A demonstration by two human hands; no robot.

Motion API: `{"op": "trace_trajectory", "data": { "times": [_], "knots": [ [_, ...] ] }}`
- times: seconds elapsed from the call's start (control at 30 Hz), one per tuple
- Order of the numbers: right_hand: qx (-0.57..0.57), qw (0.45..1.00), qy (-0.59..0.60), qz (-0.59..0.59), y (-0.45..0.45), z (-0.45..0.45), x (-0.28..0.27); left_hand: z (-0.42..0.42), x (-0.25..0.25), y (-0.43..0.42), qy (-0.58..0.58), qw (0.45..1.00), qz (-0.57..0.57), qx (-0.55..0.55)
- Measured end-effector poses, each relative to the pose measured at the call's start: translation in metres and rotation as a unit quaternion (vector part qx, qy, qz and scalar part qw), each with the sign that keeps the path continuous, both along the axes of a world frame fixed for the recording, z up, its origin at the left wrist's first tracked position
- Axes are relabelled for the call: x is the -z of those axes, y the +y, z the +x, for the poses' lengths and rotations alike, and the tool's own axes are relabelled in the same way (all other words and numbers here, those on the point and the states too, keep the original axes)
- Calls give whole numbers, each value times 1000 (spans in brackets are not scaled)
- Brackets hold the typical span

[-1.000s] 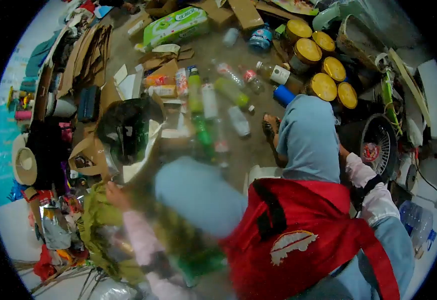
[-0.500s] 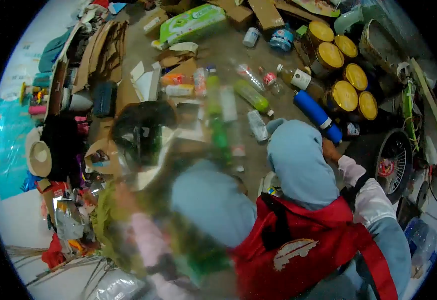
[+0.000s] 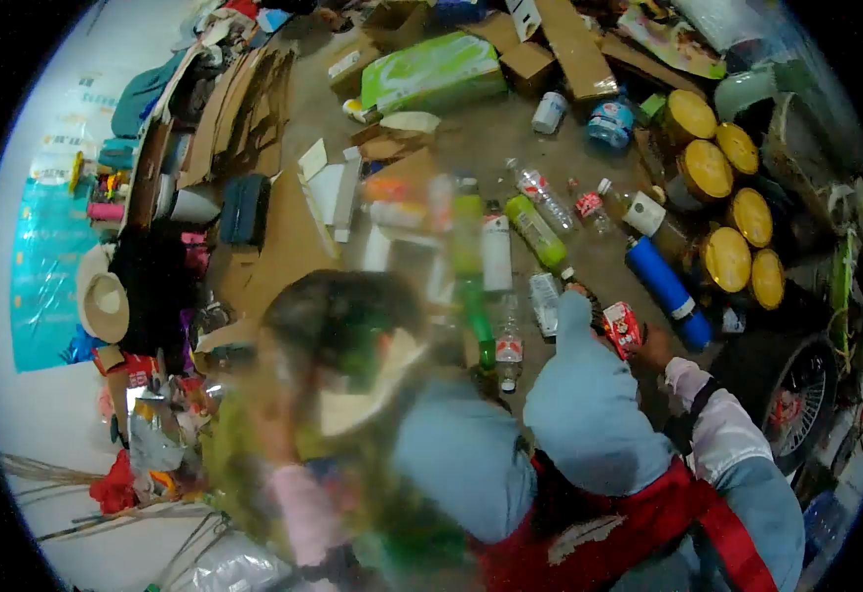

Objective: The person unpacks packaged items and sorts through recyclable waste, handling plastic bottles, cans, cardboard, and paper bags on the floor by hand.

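Note:
In the head view, my right hand [image 3: 656, 351] is closed on a red drink can [image 3: 622, 329] with white marks, to the right of my bent knee. Blurred, my left hand [image 3: 275, 426] is at the side of a dark round container [image 3: 288, 321]; whether it grips the rim cannot be made out. A cream-coloured piece [image 3: 372, 395] shows at the container's front, with a yellow-green sack [image 3: 229, 459] below. Near my right hand lie a blue cylinder [image 3: 663, 286], a green bottle [image 3: 537, 232] and a crushed pale can [image 3: 544, 304].
Several yellow-topped cans [image 3: 705, 170] stand at the right, above a spoked wheel [image 3: 801, 395]. Flattened cardboard [image 3: 229, 118] leans at the left. A green-and-white pack [image 3: 431, 74], cardboard boxes [image 3: 528, 67] and several plastic bottles [image 3: 550, 197] lie on the floor.
My right hand has come up from beside the knee and now holds the red can in view. My left hand and the dark container have shifted right and down in view, as the view itself moved.

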State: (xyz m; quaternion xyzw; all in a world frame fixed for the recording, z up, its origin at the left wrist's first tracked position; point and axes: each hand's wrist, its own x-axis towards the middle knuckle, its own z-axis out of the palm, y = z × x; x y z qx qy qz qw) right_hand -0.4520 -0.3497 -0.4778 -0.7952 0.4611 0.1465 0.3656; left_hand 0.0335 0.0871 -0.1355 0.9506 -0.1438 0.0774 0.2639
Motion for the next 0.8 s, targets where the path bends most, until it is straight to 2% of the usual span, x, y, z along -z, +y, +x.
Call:
{"op": "trace_trajectory", "data": {
  "times": [0.03,0.07,0.17,0.23,0.3,0.37,0.43,0.5,0.53,0.6,0.63,0.7,0.77,0.8],
  "knots": [
    [-3,1000,2,5,0,5,4,3,-4,5,-31,996,80,20],
    [-5,1000,2,9,0,11,8,-16,-29,-29,38,990,127,-44],
    [-9,1000,1,20,1,22,17,-15,-33,-46,-39,988,145,24],
    [-8,1000,-3,27,0,25,20,-8,-34,-48,-35,971,235,31],
    [0,999,-14,31,-1,22,20,-15,-45,-69,-9,964,263,26],
    [17,998,-41,38,-9,19,20,-13,-40,-67,-17,982,174,72],
    [52,993,-95,53,-26,25,16,-15,-38,-70,-52,978,187,72],
    [97,977,-179,71,-53,44,1,-25,-40,-78,-46,985,165,25],
    [117,963,-230,81,-69,61,-14,-30,-39,-82,-52,989,140,15],
    [130,926,-344,87,-91,113,-62,-43,-39,-92,-106,976,192,5],
    [122,903,-408,63,-91,149,-106,-46,-41,-93,-132,967,217,0],
    [71,926,-355,110,-87,207,-203,-32,-10,-67,-62,993,97,13],
    [105,840,-488,213,-41,272,-284,-35,-1,-70,-29,999,21,32],
    [29,837,-486,249,-26,298,-309,-37,5,-73,-50,998,-17,46]
  ]
}}
